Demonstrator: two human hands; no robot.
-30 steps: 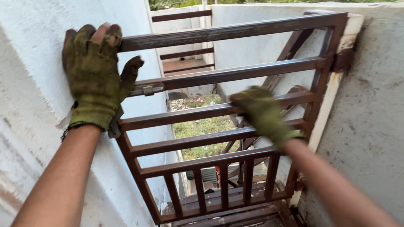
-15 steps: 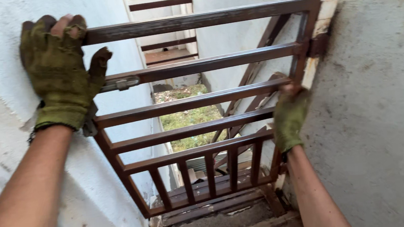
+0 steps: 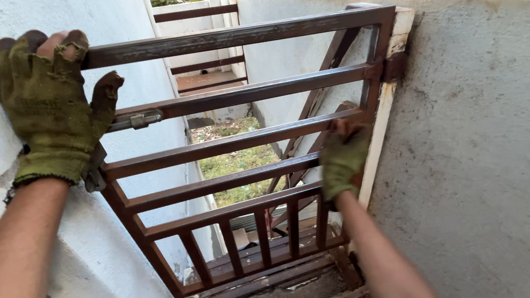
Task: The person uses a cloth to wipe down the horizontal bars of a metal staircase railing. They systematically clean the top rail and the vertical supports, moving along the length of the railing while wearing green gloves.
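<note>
Between two white walls (image 3: 482,149) sits a brown metal gate (image 3: 239,145), spanning the gap. Left hand (image 3: 51,110), green glove, is wrapped round the gate's top-left corner. Right hand (image 3: 342,158) grips a middle bar near the hinge (image 3: 394,67) side.

I am seeing both hands wearing worn olive-green knit gloves. The left hand (image 3: 51,110) glove is fraying, with holes at the fingertips letting bare fingers show, and its cuff is unravelling at the wrist. The right hand (image 3: 343,161) glove is looking equally faded. Both forearms are showing bare, sleeveless.
</note>
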